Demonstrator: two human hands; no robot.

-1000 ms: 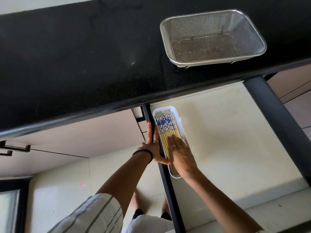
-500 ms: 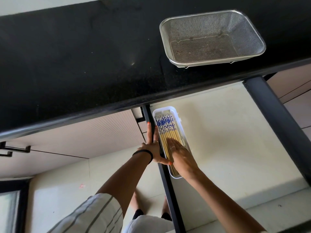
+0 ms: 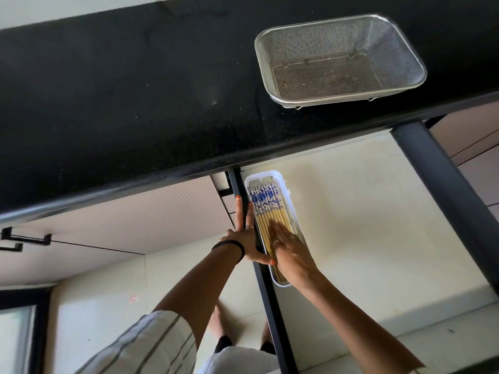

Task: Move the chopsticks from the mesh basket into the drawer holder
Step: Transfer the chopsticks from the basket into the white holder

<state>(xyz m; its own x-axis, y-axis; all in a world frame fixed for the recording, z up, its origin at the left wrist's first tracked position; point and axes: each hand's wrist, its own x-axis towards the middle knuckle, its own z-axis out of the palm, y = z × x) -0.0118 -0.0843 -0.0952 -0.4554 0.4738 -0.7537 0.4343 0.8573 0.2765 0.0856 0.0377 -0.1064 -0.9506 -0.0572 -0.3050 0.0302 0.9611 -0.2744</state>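
Observation:
Several wooden chopsticks (image 3: 266, 209) with blue-and-white patterned tops lie side by side in a white oblong holder (image 3: 287, 195) at the left side of the open drawer. My right hand (image 3: 290, 247) lies flat on the chopsticks with straight fingers. My left hand (image 3: 247, 233) rests with straight fingers along the drawer's black left wall (image 3: 239, 182), its thumb reaching toward the holder's edge. The metal mesh basket (image 3: 399, 47) stands on the black countertop at the upper right and holds nothing.
The black countertop (image 3: 121, 90) overhangs the drawer's back. The drawer's cream floor (image 3: 364, 225) stretches right to a black side rail (image 3: 442, 190). Closed cabinet fronts with black handles (image 3: 25, 238) sit at the left. My feet show below on the pale floor.
My right hand has slid slightly up along the chopsticks. The left hand stays on the drawer wall.

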